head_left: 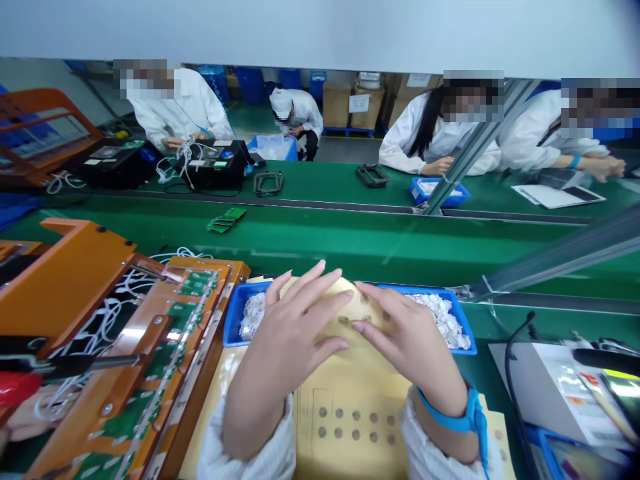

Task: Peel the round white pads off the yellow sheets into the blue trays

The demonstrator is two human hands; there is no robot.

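A yellow paper sheet with dark round spots (pixel 345 303) is raised and slightly curved over a stack of similar yellow sheets (pixel 350 400). My left hand (pixel 300 327) is open, fingers spread across the raised sheet's left part. At the sheet's right edge, my right hand (pixel 415 327) has its thumb on top and appears to grip it; some of its fingers are hidden. Rows of round spots show on the stack below. Behind the hands, two blue trays hold small white round pieces: a left tray (pixel 231 327) and a right tray (pixel 467 327).
Left stands an orange fixture (pixel 200 360) with green circuit boards and white cables; another person's hand (pixel 45 413) is beside it. A metal post (pixel 560 257) slants in from the right, above papers and tools (pixel 565 380). Co-workers sit across the green bench (pixel 320 237).
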